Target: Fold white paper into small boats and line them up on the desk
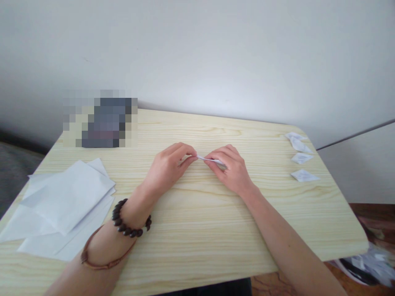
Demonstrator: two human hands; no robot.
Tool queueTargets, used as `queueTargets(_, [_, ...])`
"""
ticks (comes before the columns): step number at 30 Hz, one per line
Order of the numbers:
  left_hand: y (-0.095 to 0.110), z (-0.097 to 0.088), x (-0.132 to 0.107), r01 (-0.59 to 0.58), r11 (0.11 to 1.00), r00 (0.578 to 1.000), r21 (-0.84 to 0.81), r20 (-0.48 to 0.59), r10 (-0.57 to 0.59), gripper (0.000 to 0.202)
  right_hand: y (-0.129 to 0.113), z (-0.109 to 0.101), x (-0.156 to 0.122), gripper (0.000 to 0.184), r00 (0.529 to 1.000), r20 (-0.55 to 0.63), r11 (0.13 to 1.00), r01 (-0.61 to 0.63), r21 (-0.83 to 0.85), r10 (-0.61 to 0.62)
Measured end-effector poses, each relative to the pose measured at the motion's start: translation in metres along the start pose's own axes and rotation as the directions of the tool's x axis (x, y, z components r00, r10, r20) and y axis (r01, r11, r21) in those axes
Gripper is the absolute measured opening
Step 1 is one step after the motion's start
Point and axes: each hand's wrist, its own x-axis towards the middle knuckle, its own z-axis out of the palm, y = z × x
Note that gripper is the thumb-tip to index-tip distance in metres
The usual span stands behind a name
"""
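Between my two hands a small folded piece of white paper [201, 158] is held above the middle of the table, seen nearly edge-on. My left hand [173, 164] pinches its left end between thumb and fingers. The right end is gripped by my right hand [228, 166], whose fingers cover much of it. A dark bead bracelet and a brown cord are on my left wrist. How the paper is folded inside my fingers is partly hidden.
A stack of white paper sheets [70, 197] lies at the left of the wooden table [197, 242]. Several folded paper pieces [305, 176] sit along the right edge. A pixelated dark object [106, 123] is at the back left. A white wall [216, 53] rises behind the table.
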Motion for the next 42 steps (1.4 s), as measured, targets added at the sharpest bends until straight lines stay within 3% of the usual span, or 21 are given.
queueTargets(5, [-0.0014, 0.0009, -0.0005, -0.047, 0.999, 0.999, -0.001, 0.005, 0.047, 0.008, 0.0005, -0.0012, 0.0001, 0.009, 0.999, -0.005, 0.999, 0.035, -0.025, -0.035])
queueTargets(13, [-0.0024, 0.0021, -0.0034, 0.006, 0.997, 0.996, 0.075, 0.087, -0.013, 0.016, -0.0004, -0.0021, 0.0006, 0.011, 0.998, 0.012, 0.996, 0.063, -0.068, -0.062])
queueTargets(19, [-0.0034, 0.0008, -0.0033, -0.015, 0.997, 0.991, 0.079, 0.135, 0.004, 0.019, -0.0006, -0.0012, 0.0010, 0.012, 0.999, 0.019, 0.996, 0.052, -0.071, -0.051])
queueTargets(29, [0.0024, 0.0012, 0.0002, 0.116, 0.993, 0.993, -0.009, -0.010, -0.116, 0.011, -0.0005, -0.0022, 0.0012, 0.011, 0.999, 0.013, 0.997, 0.044, -0.066, -0.043])
queueTargets(42, [0.0006, 0.0001, -0.0005, 0.127, 0.990, 0.991, 0.055, 0.044, -0.130, 0.017, -0.0012, -0.0014, 0.0017, 0.009, 0.998, 0.021, 0.997, 0.052, -0.056, -0.051])
